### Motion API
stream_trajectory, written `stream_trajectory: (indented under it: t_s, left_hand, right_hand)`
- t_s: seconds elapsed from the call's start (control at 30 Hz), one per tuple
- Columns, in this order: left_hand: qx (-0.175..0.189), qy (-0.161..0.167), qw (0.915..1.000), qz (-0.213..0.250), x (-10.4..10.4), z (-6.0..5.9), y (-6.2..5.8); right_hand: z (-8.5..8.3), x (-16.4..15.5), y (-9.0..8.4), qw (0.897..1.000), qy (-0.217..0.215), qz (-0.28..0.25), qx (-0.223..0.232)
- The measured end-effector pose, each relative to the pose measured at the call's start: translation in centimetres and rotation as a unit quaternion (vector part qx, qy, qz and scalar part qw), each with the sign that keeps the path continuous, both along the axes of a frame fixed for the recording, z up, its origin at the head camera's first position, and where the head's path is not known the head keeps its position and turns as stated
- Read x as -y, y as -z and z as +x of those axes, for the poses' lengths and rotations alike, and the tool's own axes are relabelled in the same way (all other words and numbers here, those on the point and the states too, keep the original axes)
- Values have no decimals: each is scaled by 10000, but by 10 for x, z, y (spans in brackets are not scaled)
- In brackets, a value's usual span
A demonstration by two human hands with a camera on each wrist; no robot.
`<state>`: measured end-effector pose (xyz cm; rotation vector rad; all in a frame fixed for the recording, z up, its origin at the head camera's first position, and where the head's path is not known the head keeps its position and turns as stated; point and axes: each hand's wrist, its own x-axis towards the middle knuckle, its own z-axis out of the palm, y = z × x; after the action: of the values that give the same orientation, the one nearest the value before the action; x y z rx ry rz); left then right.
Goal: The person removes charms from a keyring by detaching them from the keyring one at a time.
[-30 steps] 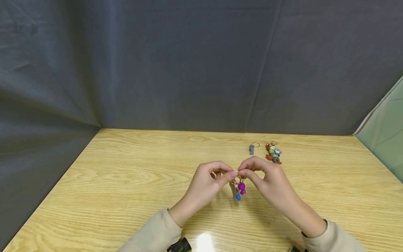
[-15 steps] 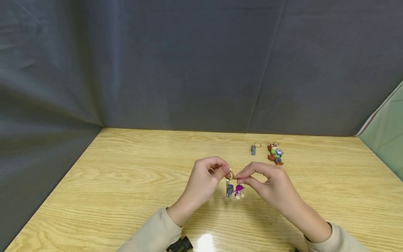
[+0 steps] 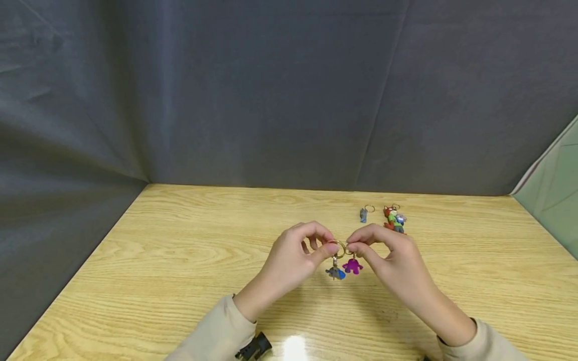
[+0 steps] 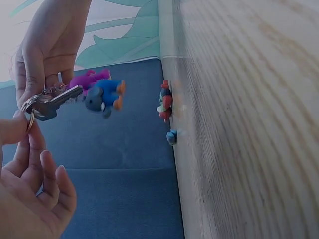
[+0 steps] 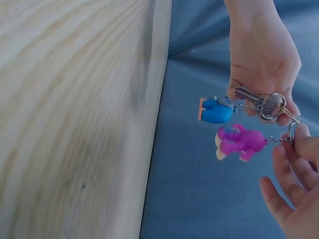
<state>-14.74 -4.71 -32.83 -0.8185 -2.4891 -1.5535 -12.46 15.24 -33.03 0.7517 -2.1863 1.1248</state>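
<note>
Head view: left hand (image 3: 293, 256) pinches gold ring (image 3: 344, 249), thumb against finger; right hand (image 3: 396, 258) likewise clamped on the small ring (image 5: 290, 132) of the purple figure (image 3: 352, 266). Both held above the bench (image 3: 203, 240), well in from its back edge, with key (image 4: 61, 101) and blue figure (image 5: 218, 112) hanging on the left hand's side. Cannot tell whether the rings are linked or only touching. Judged main risk: small ring slipping from right fingertips, grip area being slight; purple figure could then drop. Second: key and figures, hanging close together, could tangle. Grey figure (image 3: 363, 215) and fox figure (image 3: 391, 219) lie near back edge.
</note>
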Motion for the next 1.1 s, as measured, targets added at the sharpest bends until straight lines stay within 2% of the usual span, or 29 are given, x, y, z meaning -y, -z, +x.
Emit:
stream_trajectory:
  t_s: [0.2, 0.43, 0.57, 0.77, 1.1]
  left_hand:
    - [-146, -18, 9999, 3, -1, -1, 1]
    - [328, 83, 9951, 924, -2, 0, 2]
    - [535, 100, 9912, 1210, -4, 1, 4]
    - [758, 149, 9875, 1374, -6, 4, 5]
    - [720, 210, 9866, 1446, -8, 5, 6]
  right_hand:
    - [-1, -1, -1, 9999, -28, -24, -111]
    - [-4, -1, 2, 9986, -256, -71, -462]
    - [-5, -1, 4, 9972, -472, -174, -550]
    - [-6, 1, 6, 9964, -627, -235, -520]
    - [-3, -1, 7, 9970, -434, -183, -609]
